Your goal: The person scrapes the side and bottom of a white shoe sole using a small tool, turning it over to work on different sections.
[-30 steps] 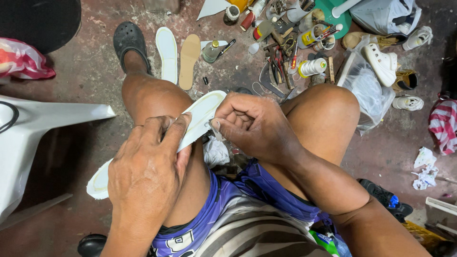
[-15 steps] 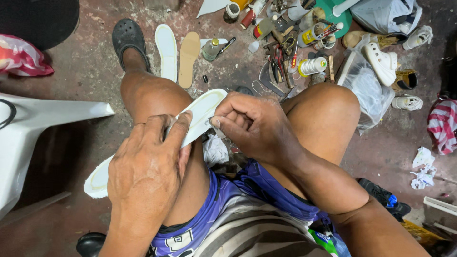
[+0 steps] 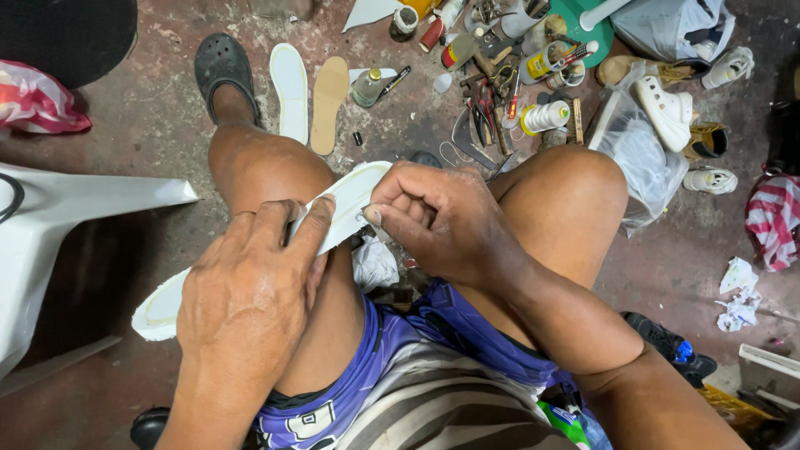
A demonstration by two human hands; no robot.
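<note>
A long white shoe sole (image 3: 346, 204) lies across my left thigh, toe end pointing away and heel end (image 3: 158, 308) sticking out past my left hand. My left hand (image 3: 246, 300) presses flat on its middle and pins it to the leg. My right hand (image 3: 437, 221) is closed at the sole's edge near the toe, pinching something small and thin at the fingertips; I cannot tell what it is. A crumpled white cloth (image 3: 373, 265) sits between my knees.
On the floor ahead lie a white insole (image 3: 290, 87) and a tan insole (image 3: 329, 100), a clutter of pliers, glue pots and a thread spool (image 3: 546, 117), and white shoes (image 3: 667, 112) with a plastic bag at right. A white plastic chair (image 3: 58, 217) stands at left.
The sole has shifted slightly toward my right along the thigh. My right hand's fingers have worked a little along its edge; the left hand keeps pressing in place.
</note>
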